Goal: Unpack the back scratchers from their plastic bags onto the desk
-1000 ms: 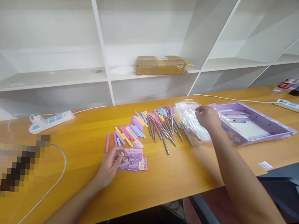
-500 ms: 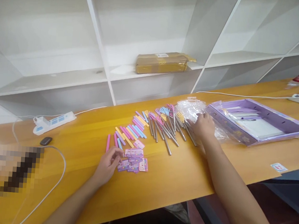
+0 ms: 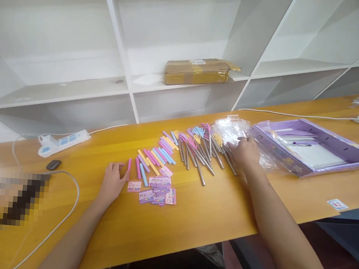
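Observation:
My left hand [image 3: 112, 182] has its thumb and fingers around the leftmost pink stick [image 3: 129, 170] on the table. Right of it lie several pink, blue, yellow and purple sticks [image 3: 154, 157] in a slanting row. Small printed cards [image 3: 161, 190] are piled in front of them, and a single card [image 3: 134, 186] lies near my left thumb. Metal rods with coloured hand-shaped ends [image 3: 199, 146] are heaped in the middle. My right hand [image 3: 244, 153] rests at the clear plastic bags [image 3: 233, 130], beside the rods; its fingertips are partly hidden, so its grip is unclear.
An open purple box [image 3: 317, 147] holding white sheets and a pen stands at the right. A power strip [image 3: 63, 143], a small black object [image 3: 53, 164] and cables lie at the left. On the shelf behind sits a taped carton [image 3: 198, 72].
My left hand has moved left from the cards to the leftmost pink stick. A single card now lies apart from the pile. My right hand has stayed at the bags.

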Demonstrator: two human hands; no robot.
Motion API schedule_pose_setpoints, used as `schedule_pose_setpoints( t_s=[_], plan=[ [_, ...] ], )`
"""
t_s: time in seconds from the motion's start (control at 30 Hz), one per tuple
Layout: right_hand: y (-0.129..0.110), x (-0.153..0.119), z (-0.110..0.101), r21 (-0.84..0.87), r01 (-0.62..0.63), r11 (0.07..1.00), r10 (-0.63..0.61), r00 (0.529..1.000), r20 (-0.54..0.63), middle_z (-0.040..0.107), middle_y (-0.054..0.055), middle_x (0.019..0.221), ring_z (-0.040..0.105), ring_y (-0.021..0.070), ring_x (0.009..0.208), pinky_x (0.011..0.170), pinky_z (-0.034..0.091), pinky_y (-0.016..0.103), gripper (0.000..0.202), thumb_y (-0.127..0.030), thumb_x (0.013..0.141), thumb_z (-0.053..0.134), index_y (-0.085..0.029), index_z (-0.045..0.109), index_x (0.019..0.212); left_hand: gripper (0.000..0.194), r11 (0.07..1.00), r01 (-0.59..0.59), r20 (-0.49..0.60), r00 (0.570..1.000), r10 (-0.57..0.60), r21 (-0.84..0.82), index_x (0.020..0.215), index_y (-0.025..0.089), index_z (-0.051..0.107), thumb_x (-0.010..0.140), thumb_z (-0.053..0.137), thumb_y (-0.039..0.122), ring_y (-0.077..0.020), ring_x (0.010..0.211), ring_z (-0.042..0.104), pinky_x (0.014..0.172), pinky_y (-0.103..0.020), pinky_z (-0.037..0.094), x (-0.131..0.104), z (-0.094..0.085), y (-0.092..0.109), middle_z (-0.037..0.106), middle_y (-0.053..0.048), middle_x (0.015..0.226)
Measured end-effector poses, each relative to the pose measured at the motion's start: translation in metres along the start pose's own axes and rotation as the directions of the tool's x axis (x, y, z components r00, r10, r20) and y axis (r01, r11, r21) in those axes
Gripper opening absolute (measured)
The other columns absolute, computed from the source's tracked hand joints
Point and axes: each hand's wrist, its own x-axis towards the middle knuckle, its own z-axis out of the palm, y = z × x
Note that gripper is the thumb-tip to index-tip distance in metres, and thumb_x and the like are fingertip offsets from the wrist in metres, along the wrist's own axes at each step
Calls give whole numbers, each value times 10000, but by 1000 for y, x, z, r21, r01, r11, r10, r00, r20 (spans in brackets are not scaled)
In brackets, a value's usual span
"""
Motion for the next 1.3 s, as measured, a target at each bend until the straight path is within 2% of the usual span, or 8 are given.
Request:
schedule_pose_setpoints(
  t_s=[0.13, 0.33, 0.57, 0.83, 0.9, 1.03, 1.13, 1.3],
  plan=[
    [-3, -2, 1, -16, -17, 1000, 17, 1000, 0, 578, 272, 1311, 558, 390, 1238, 1050, 440, 451, 697, -622, 955, 585, -44, 628, 1342, 431, 1000, 2, 60, 998, -3, 16, 1206, 189, 603, 954, 573, 537, -324, 1066, 612, 1001, -514, 516, -1, 2, 0, 605, -113, 1109],
    [-1, -2, 2, -45, -11, 999, 12, 999, 30, 573, 283, 1307, 535, 398, 1225, 1052, 426, 470, 730, -654, 929, 609, -35, 624, 1314, 337, 999, -1, 109, 994, -4, 41, 1187, 200, 594, 936, 587, 424, -303, 997, 622, 930, -476, 519, -1, 3, 4, 639, -90, 1037],
    [-7, -6, -5, -68, 11, 998, -10, 1000, 17, 590, 260, 1284, 542, 379, 1205, 1028, 431, 442, 633, -580, 957, 598, -50, 647, 1300, 337, 999, 11, 140, 990, -16, 37, 1210, 192, 582, 947, 560, 403, -298, 981, 636, 897, -450, 514, -3, 0, 8, 642, -79, 995],
    [-14, -8, -14, 13, 71, 997, -69, 990, -121, 604, 219, 1220, 562, 345, 1118, 998, 435, 427, 470, -431, 953, 598, -95, 699, 1266, 367, 999, 9, 158, 987, -16, 48, 1238, 190, 577, 962, 556, 432, -300, 985, 641, 902, -459, 514, -3, 2, 5, 655, -80, 992],
    [-18, -8, -18, 59, 105, 993, -100, 992, -79, 637, 185, 1154, 589, 318, 1061, 969, 454, 403, 392, -419, 973, 572, -126, 752, 1162, 365, 999, 7, 161, 987, -15, 49, 1234, 191, 580, 967, 550, 439, -303, 982, 645, 895, -462, 514, -3, 1, 6, 657, -80, 991],
    [-29, -13, -24, 78, 165, 983, -174, 978, 118, 692, 128, 1053, 634, 269, 938, 847, 479, 352, 361, -453, 995, 557, -181, 794, 975, 356, 999, 14, 167, 986, -22, 51, 1238, 198, 577, 974, 542, 434, -305, 972, 652, 896, -468, 516, -3, 0, 8, 654, -75, 978],
    [-37, -17, -24, 16, 168, 986, -168, 969, 182, 703, 137, 1096, 658, 271, 956, 817, 478, 347, 361, -437, 1001, 544, -179, 796, 1001, 346, 999, 12, 164, 986, -20, 47, 1223, 205, 580, 974, 541, 441, -303, 968, 656, 891, -459, 517, -3, 0, 8, 651, -72, 977],
    [-39, -20, -20, -55, 90, 994, -74, 966, 249, 696, 181, 1155, 682, 301, 992, 823, 498, 374, 436, -481, 1023, 501, -146, 769, 1095, 359, 997, -1, 177, 984, -13, 76, 1245, 193, 574, 974, 528, 424, -303, 950, 647, 867, -445, 509, -2, 1, 6, 647, -70, 959]
  ],
)
